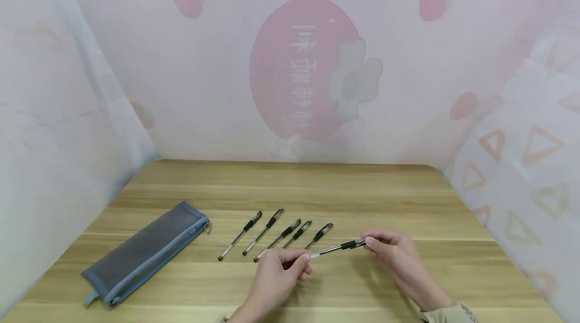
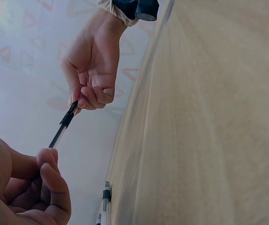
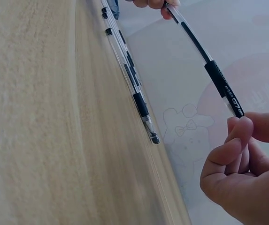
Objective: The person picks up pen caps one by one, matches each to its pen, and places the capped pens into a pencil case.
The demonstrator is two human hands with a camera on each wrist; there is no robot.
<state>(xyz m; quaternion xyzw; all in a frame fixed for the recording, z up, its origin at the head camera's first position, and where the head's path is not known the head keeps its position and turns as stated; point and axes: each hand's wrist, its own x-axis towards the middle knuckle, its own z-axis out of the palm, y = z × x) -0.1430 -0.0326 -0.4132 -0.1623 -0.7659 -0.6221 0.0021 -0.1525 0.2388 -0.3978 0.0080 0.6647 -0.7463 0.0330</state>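
1. In work: one pen (image 1: 334,249), raised right of the pencil case (image 1: 145,247); left hand (image 1: 278,272) pinches one end, right hand (image 1: 399,257) the other.
2. Outstanding: five other pens (image 1: 275,218), lying just right of the pencil case.
3. Pencil case contents: can't tell.

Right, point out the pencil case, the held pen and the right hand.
Pencil case (image 1: 143,248), head view: gray panel.
Held pen (image 3: 214,75), right wrist view: black grip.
Right hand (image 1: 399,258), head view: near thumb base.
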